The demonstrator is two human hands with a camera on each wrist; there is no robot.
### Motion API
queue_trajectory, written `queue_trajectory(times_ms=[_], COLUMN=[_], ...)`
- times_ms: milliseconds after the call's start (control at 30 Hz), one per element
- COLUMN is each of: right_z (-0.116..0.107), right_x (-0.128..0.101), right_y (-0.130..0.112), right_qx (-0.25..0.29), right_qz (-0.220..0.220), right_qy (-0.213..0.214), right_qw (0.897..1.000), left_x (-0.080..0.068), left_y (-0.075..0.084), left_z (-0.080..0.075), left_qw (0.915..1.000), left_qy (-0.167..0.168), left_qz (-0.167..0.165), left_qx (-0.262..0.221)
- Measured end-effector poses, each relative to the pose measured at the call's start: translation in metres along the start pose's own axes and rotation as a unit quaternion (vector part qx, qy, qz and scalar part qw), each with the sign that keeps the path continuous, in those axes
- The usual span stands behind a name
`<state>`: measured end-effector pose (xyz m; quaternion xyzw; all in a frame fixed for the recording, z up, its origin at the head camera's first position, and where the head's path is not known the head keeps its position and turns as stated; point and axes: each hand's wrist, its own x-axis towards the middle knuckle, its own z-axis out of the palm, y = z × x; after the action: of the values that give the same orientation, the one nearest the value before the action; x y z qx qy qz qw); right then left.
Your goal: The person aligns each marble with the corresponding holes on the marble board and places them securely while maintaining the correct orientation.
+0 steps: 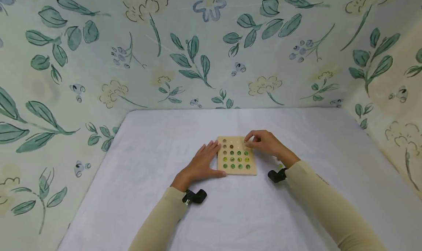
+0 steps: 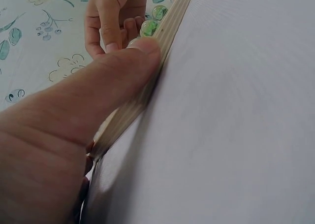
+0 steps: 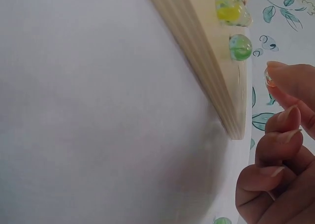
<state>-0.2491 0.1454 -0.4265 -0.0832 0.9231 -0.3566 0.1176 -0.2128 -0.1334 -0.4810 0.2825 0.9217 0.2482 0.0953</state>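
Looking from my remote seat, I see the left hand (image 1: 202, 163) lying flat with straight fingers against the left edge of the wooden board (image 1: 236, 170), thumb pressed to its near side. The board sits mid-table on the white cloth (image 1: 230, 214), marbles (image 1: 232, 159) seated in its holes. Over its far right corner, the right hand (image 1: 265, 143) pinches a clear marble (image 3: 267, 76) between curled fingertips.

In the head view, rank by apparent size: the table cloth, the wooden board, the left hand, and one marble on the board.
1. White table cloth.
2. Wooden board and left hand: these look about alike, so I will not rank them.
3. Marble, by far the smallest.
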Motion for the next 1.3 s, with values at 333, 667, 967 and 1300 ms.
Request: queue_trajectory(times_ms=[333,667,967,1300], right_z=[0.010,0.015,0.019,0.020], right_x=[0.007,0.011,0.011,0.010], right_y=[0.000,-0.002,-0.002,-0.003], right_qx=[0.009,0.015,0.005,0.001], right_qz=[-0.056,-0.042,-0.039,-0.049], right_qy=[-0.008,-0.023,-0.020,-0.019], right_qw=[0.998,0.999,0.999,0.999], left_x=[-0.001,-0.001,0.000,0.001], left_y=[0.003,0.003,0.002,0.002], left_z=[-0.002,-0.003,-0.002,-0.003], left_qw=[0.9999,0.9998,0.9999,1.0000], left_qy=[0.008,0.014,0.013,0.008], left_qz=[0.009,0.013,0.011,0.005], left_qx=[0.008,0.002,0.001,0.002])
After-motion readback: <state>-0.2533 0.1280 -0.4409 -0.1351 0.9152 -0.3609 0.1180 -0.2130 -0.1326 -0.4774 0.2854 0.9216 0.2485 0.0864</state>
